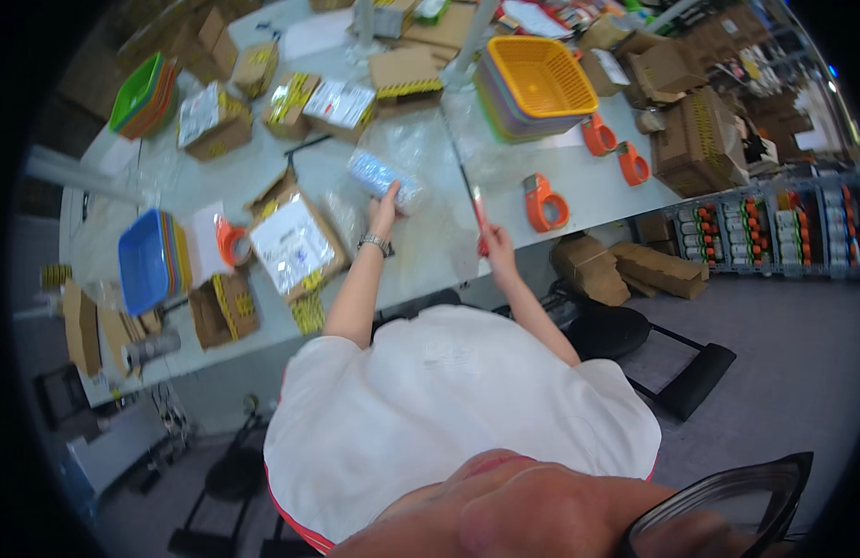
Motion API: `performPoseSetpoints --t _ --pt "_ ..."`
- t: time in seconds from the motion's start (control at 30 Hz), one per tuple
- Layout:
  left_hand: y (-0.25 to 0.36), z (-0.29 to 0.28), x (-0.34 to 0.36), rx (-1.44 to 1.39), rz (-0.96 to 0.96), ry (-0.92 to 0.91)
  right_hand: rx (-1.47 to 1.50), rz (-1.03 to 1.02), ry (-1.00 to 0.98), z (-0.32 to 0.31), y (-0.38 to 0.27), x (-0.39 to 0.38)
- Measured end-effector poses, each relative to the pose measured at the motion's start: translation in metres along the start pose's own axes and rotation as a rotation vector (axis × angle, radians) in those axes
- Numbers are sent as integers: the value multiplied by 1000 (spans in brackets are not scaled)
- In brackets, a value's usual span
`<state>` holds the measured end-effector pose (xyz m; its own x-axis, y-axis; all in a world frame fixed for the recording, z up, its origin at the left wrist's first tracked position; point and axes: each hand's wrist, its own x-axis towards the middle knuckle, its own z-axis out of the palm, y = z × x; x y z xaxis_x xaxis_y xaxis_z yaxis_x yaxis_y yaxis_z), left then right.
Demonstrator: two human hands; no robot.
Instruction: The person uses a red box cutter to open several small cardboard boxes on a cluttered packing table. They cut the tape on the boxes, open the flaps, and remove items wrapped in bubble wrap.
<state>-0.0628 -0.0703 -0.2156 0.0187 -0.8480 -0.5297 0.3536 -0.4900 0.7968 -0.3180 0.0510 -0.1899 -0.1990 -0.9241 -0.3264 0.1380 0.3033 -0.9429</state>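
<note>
My left hand (385, 209) grips a blue item in clear plastic wrap (376, 173) over the middle of the table. My right hand (498, 246) is closed on a slim red tool (478, 205) held pointing away from me near the front edge. A cardboard box with a white label (290, 246) lies to the left of my left hand, with crumpled clear plastic beside it. An orange tape dispenser (546, 205) rests to the right of my right hand.
Stacked baskets, yellow on top (541, 70) and blue on top (143, 260), flank the work area. Several boxes (402, 70) cover the back of the white table (430, 251). Black chairs (616, 330) are under its front edge; racks of bottles (737, 232) stand at the right.
</note>
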Motion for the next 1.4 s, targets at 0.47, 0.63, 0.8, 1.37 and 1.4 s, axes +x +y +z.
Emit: performPoseSetpoints --t 0.47,0.63,0.8,1.37,1.4 --pt "-13 -22 -77 453 280 -158 19 69 -61 37 -14 7" --pt "-5 -27 -70 725 168 -108 25 72 -116 36 -9 8" --pt "4 -31 -65 1075 526 -35 -248 37 -135 54 -28 10" --pt "51 -43 -32 1411 578 -293 -1055 -641 -215 138 -47 24" --pt "51 -44 -30 1406 579 -299 -1091 -632 -204 140 -46 23"
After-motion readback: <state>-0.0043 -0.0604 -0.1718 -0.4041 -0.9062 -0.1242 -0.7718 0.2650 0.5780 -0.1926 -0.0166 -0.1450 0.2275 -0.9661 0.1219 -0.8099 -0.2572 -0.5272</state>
